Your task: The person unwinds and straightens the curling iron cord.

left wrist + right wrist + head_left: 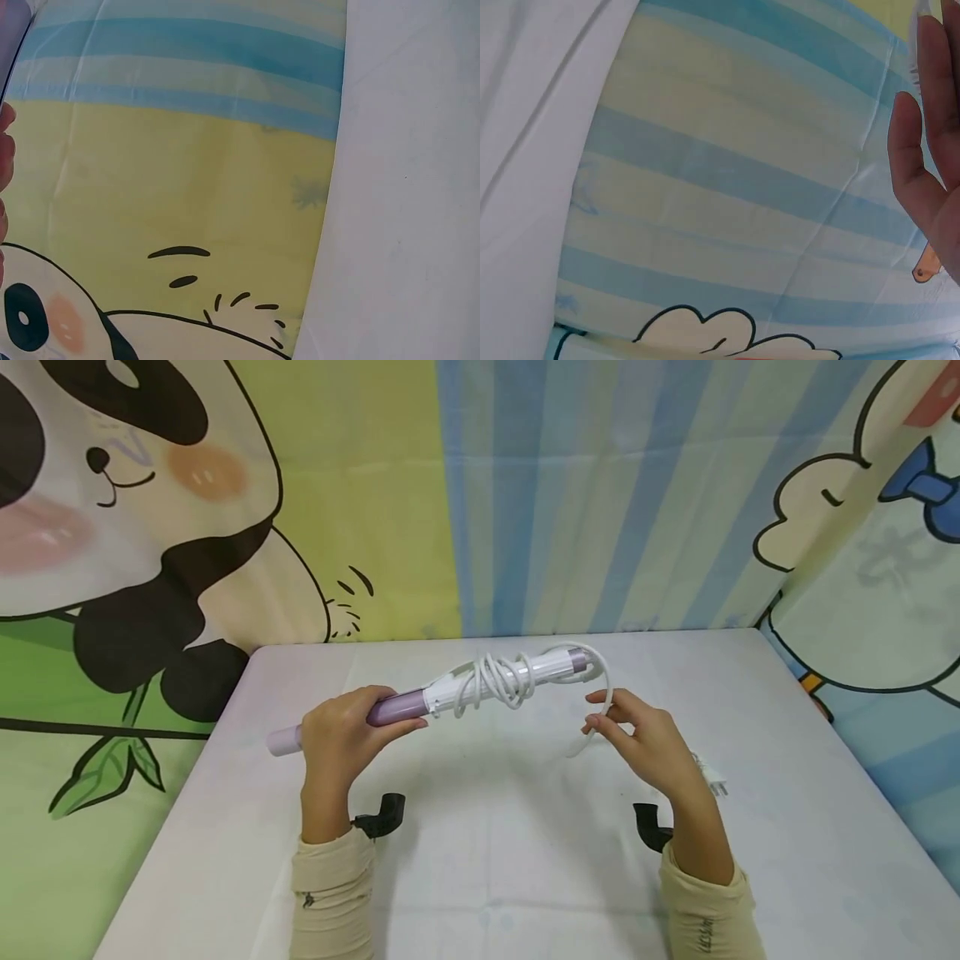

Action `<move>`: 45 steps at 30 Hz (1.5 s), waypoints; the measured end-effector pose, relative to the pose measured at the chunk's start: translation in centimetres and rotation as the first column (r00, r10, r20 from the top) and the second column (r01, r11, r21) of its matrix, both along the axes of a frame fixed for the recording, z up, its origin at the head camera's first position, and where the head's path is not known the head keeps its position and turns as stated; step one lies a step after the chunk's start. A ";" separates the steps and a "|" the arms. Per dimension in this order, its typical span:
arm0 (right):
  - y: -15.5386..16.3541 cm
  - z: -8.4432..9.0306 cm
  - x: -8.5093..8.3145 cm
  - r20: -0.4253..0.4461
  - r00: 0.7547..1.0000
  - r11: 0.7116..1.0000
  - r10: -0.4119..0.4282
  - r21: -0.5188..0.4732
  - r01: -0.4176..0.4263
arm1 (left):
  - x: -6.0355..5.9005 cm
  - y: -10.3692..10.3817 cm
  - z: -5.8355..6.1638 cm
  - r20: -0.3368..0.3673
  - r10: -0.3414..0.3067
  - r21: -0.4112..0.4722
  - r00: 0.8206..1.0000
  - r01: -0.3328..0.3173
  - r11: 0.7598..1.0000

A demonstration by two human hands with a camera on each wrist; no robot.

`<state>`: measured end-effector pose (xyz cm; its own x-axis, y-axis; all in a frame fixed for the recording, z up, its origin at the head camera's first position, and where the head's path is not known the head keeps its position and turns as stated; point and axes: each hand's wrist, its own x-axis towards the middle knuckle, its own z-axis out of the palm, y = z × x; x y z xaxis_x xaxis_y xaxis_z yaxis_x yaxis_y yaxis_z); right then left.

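Gripping wand [442, 692], left fingers [367, 696] curled

The left sleeve [332, 893] and right sleeve [711, 906] were beige. The left bore a small dark mark [308, 900]; the right, dark lettering [706, 935] along its length, too small to read. Beside each was a black, bent mount [386, 817].

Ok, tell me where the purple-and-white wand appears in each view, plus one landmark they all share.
Head: the wand slants across the middle, held in the left hand.
Left wrist: only a purple strip of it, at the top left corner.
Right wrist: unclear; a pale sliver beside the fingertips, upper right, shows too little to tell.
Shared landmark: the blue-striped backdrop.
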<state>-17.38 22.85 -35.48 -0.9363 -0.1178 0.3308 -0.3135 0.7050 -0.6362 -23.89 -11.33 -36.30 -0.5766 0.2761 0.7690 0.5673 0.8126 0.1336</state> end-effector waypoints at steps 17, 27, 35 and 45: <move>0.8 0.0 -0.1 -0.176 0.981 0.996 -0.085 0.008 0.088 | -0.3 -0.2 0.0 0.007 -0.047 0.024 0.999 0.047 0.999; 1.0 -0.3 -0.6 0.080 0.994 0.997 -0.074 -0.007 0.075 | -0.2 -0.3 0.1 0.005 -0.044 0.033 0.999 0.044 0.999; 1.5 -0.5 -0.8 0.209 0.977 0.996 -0.033 0.083 0.016 | -0.2 -0.4 0.1 0.011 -0.009 0.034 1.000 0.009 0.999; 2.2 0.1 -0.4 0.317 0.948 0.980 0.029 0.175 -0.089 | -0.3 -0.7 0.0 0.013 0.022 0.064 1.000 -0.023 0.998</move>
<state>-17.76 25.08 -35.42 -0.9782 -0.2074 -0.0090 -0.1656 0.8057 -0.5687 -24.14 -12.01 -36.27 -0.5912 0.2131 0.7778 0.5470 0.8147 0.1926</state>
